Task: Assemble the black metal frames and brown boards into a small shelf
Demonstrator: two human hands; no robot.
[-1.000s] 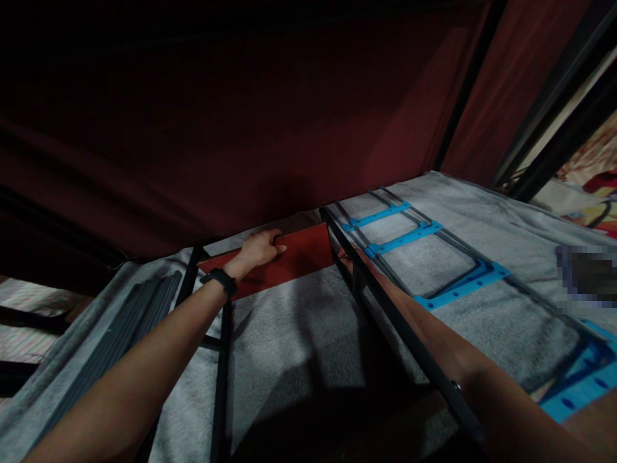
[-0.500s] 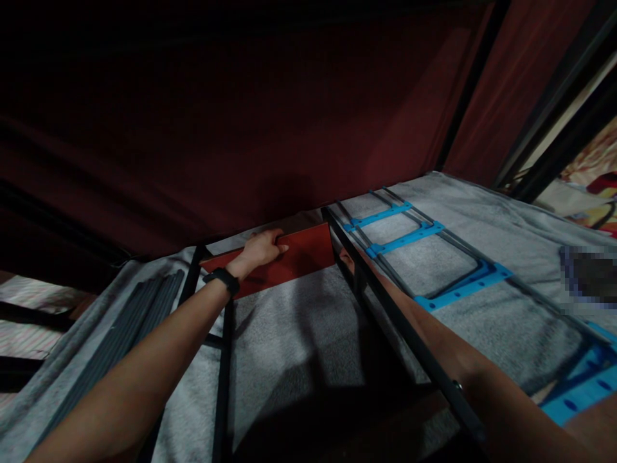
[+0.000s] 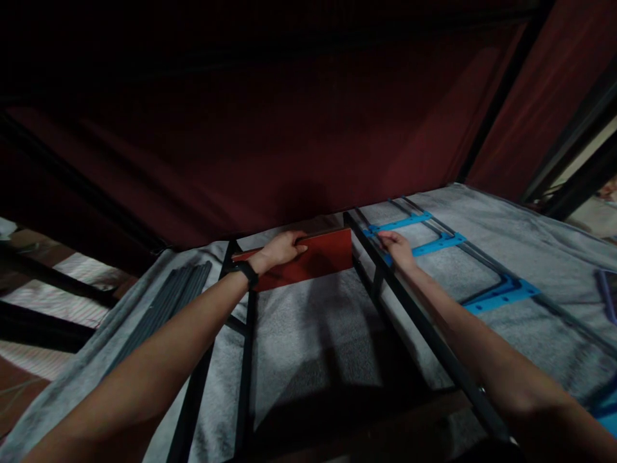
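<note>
My left hand (image 3: 285, 247), with a dark band at the wrist, is closed over the top edge of an orange-red board (image 3: 322, 257). The board stands on edge between the side rails of a black metal frame (image 3: 424, 325), at its far end. Outside the right rail, my right hand (image 3: 396, 247) is raised near the far corner, fingers pinched together. Whatever those fingertips hold, if anything, is too small to make out. Just behind that hand lies a blue-and-grey rack piece (image 3: 436, 244).
Grey tubes (image 3: 166, 308) lie bundled left of the frame on a grey blanket (image 3: 308, 334). More blue brackets (image 3: 506, 296) with dark rods spread out on the right. A purple-edged object (image 3: 606, 292) sits at the right edge. A dark red curtain (image 3: 308, 148) hangs behind.
My right hand has risen from low behind the right rail to above it, its fingers pinched. My left hand stays on the board. The whole view has shifted slightly.
</note>
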